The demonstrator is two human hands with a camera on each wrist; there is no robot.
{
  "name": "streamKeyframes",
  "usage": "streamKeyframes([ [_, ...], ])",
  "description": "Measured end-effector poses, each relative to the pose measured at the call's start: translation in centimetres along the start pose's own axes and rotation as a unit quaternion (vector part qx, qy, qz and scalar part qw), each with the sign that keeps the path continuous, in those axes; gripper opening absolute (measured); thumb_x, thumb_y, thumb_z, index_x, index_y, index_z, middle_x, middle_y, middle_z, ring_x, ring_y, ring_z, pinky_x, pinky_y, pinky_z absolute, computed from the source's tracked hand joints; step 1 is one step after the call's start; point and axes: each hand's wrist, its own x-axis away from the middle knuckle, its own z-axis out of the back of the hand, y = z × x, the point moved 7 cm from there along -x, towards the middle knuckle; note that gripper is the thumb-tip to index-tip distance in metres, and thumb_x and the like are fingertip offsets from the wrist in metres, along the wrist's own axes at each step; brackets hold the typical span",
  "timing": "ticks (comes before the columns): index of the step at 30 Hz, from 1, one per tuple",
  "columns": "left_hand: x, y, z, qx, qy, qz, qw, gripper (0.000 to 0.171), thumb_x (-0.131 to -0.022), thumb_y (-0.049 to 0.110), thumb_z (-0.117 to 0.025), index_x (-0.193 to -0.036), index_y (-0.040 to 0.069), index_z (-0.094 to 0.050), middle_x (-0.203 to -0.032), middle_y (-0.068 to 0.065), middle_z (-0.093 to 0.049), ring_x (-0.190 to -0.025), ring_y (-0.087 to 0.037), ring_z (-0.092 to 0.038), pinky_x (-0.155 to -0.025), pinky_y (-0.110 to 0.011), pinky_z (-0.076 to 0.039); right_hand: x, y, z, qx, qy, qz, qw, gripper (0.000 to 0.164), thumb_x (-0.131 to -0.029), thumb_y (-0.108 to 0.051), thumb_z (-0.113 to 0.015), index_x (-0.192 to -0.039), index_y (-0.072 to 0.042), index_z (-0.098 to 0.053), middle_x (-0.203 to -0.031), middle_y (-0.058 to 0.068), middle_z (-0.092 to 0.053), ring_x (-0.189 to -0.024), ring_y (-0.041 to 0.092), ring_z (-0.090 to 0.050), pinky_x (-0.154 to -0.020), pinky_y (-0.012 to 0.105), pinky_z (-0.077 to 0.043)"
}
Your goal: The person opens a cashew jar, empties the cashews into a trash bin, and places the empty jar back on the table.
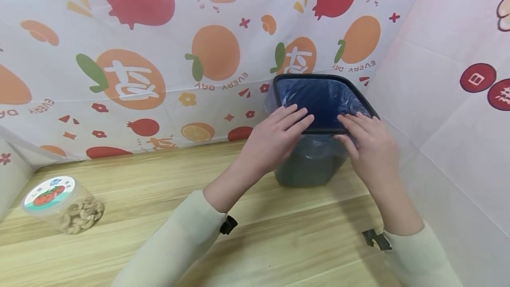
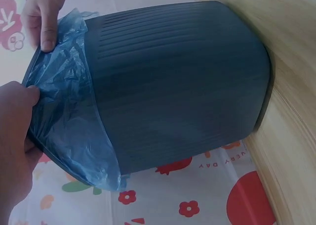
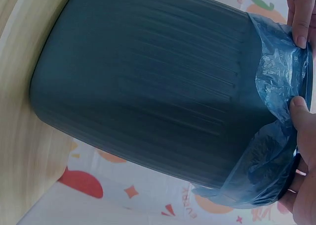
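Observation:
A dark trash can (image 1: 304, 172) stands upright on the table against the fruit-print cloth. Inside it is a blue plastic trash bag (image 2: 74, 121), whose edge is folded out over the black rim (image 1: 318, 75) and hangs crinkled down the outside. My left hand (image 1: 279, 134) grips the near rim on its left part, fingers over the inner side and thumb outside on the bag. At the near right corner, my right hand (image 1: 374, 145) pinches rim and bag the same way, its thumb (image 3: 298, 106) pressing the film from outside.
At the left of the table (image 1: 159, 234) a clear plastic jar (image 1: 81, 216) of cashew-like nuts has a printed lid (image 1: 49, 193). Patterned cloth walls (image 1: 179, 114) rise behind and at the right, close to the can. Black straps (image 1: 228, 225) show at both cuffs.

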Motion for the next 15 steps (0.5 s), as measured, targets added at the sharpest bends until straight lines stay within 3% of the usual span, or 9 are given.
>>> streamKeyframes([
  [15,2.4,-0.6,2.3,-0.008,0.031,0.005,0.9995,0.041,-0.097,0.016,-0.064,-0.138,0.012,-0.061,-0.140,-0.009,-0.060,-0.134,-0.027,-0.053,-0.116,-0.040,-0.036,-0.4,-2.9,-0.5,-0.031,0.013,0.013,0.999,0.040,-0.086,-0.030,-0.078,-0.123,-0.016,-0.073,-0.120,0.008,-0.072,-0.119,0.032,-0.064,-0.107,0.053,-0.044],
])
